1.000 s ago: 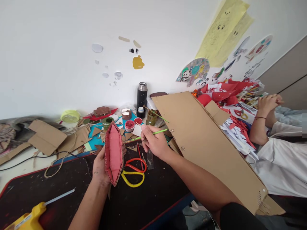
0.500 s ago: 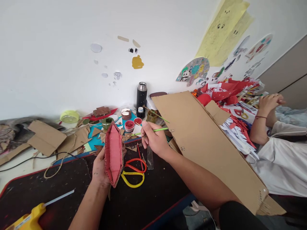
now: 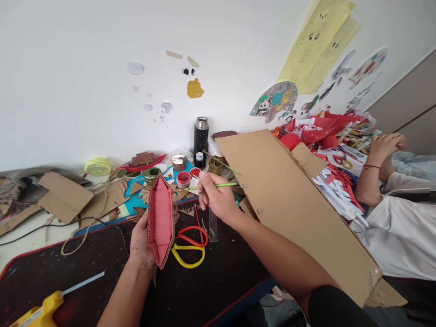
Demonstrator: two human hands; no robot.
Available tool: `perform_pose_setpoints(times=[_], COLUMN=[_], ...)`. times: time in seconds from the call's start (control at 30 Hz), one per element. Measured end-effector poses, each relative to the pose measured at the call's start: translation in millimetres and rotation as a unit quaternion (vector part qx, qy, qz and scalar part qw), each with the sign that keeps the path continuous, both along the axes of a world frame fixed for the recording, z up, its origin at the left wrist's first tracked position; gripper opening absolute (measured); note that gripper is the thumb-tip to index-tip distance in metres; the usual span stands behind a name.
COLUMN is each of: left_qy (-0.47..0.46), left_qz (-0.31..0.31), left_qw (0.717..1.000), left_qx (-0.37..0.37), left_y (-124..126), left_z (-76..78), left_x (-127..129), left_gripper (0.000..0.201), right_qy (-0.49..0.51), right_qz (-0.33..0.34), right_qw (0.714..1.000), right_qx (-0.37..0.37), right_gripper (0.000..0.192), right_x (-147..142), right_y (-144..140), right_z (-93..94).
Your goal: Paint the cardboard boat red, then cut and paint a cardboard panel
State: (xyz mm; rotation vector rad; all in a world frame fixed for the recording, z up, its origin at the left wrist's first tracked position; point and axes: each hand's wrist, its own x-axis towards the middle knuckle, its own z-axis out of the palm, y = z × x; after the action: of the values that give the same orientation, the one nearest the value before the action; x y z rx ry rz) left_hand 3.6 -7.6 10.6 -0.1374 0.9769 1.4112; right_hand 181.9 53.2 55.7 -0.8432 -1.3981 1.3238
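The left hand grips the light, crushable cardboard boat by its side; the right hand pinches a thin paintbrush mid-handle.

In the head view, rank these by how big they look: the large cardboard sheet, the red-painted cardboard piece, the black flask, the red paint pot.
1. large cardboard sheet
2. red-painted cardboard piece, in the left hand; it is nearer the camera, which inflates it
3. black flask, farther back, so its place against the piece is unsure
4. red paint pot
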Motion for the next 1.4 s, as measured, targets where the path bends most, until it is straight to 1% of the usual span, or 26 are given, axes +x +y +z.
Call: perform_pose_setpoints(times=[0.13,0.33,0.53,0.73,0.87,1.0,1.1,1.2,1.3,1.4], left_qy=[-0.004,-0.003,-0.001,-0.004,-0.010,-0.009,-0.001,0.003,-0.010,-0.016], left_qz=[-0.001,-0.007,-0.001,0.004,0.000,-0.004,0.003,0.011,0.011,0.009], left_qw=[1.000,1.000,1.000,1.000,1.000,1.000,1.000,1.000,1.000,1.000], left_qx=[-0.003,0.000,0.000,0.015,-0.002,0.002,0.004,0.002,-0.006,-0.002], left_y=[0.0,0.9,0.9,0.7,0.4,-0.3,-0.9,-1.1,-0.6,-0.2], left_z=[1.2,2.9,-0.1,-1.0,1.1,-0.9,-2.0,0.1,2.5,1.5], left_x=[0.3,1.5,0.9,0.1,0.2,0.4,0.8,1.5,1.7,1.6], left_gripper=[0.047,0.045,0.043,0.043,0.044,0.044,0.045,0.044,0.043,0.043], right_qy=[-0.014,0.010,-0.012,0.015,0.012,0.004,-0.003,-0.003,0.000,-0.013], right_qz=[0.004,-0.001,0.007,0.000,-0.002,-0.011,-0.018,-0.023,-0.017,-0.009], right_qw=[1.000,1.000,1.000,1.000,1.000,1.000,1.000,1.000,1.000,1.000], right_qx=[0.013,-0.002,0.012,-0.005,-0.007,-0.013,-0.012,-0.010,-0.005,0.002], right_gripper=[0.065,0.064,0.065,0.065,0.065,0.065,0.065,0.066,0.067,0.068], right_x=[0.7,0.5,2.1,0.5,0.4,1.7,2.0,1.8,2.4,3.3], right_y=[-1.3,0.6,-1.4,1.1,1.7,2.6,3.4,2.7,0.5,-1.4], right_z=[0.2,0.4,0.4,3.3,1.2,-0.2,0.0,1.0,3.0,5.3])
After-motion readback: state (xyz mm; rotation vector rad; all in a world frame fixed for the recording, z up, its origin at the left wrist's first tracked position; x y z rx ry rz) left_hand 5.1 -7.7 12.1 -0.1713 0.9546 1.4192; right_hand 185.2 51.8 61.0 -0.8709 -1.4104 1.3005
